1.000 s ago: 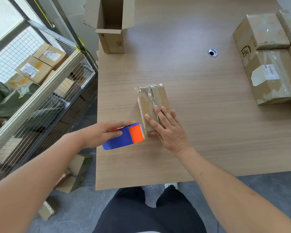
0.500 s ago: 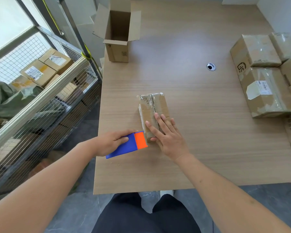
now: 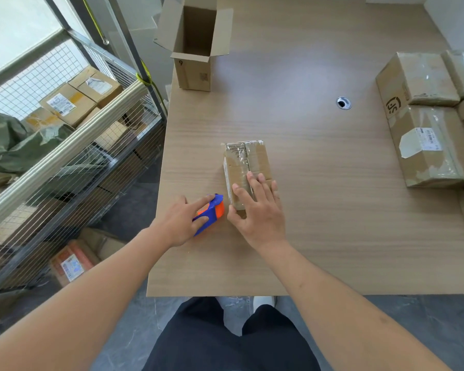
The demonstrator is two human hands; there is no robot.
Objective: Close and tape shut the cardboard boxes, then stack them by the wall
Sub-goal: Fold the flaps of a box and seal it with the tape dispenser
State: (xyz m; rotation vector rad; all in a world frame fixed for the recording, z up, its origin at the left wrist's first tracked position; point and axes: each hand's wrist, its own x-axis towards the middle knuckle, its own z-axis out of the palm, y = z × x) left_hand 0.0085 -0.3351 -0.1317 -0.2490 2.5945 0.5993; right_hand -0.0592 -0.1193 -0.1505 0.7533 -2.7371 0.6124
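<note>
The small taped brown cardboard box (image 3: 245,167) on the wooden tabletop (image 3: 319,210) was pressed flat by the right hand (image 3: 257,210), its near end hidden. The blue and orange tape dispenser (image 3: 210,212), half covered, was gripped by the left hand (image 3: 178,223).

We are looking at a parcel packing or storage room. Taped cardboard parcels (image 3: 434,145) with shipping labels are sitting at three o'clock on a wooden worktable (image 3: 319,215), and a wire-mesh cage cart (image 3: 73,167) at nine o'clock is holding more labelled parcels (image 3: 70,103) beside a grey floor (image 3: 134,330).
</note>
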